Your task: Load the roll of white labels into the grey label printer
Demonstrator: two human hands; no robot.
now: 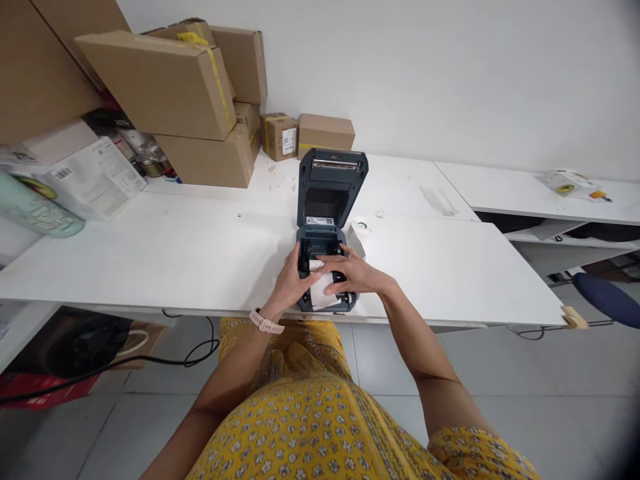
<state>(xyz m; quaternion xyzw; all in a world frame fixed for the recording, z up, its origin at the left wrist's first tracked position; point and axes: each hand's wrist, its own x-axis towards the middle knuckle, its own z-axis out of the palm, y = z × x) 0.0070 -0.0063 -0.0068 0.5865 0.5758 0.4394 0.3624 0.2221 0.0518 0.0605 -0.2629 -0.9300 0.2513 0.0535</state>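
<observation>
A dark grey label printer [327,207] stands at the front edge of the white table [175,260], its lid tipped up and open. White label paper [320,293] lies across its front. My left hand [290,283] grips the printer's left side, fingers curled on the body. My right hand [353,273] rests flat over the paper, fingers stretched out and pressing it down inside the open bay.
Stacked cardboard boxes [165,87] fill the back left of the table, with two small boxes [325,133] behind the printer. White cartons [85,173] lie at the left. Cables [150,357] trail on the floor. A blue chair [607,297] stands at the right.
</observation>
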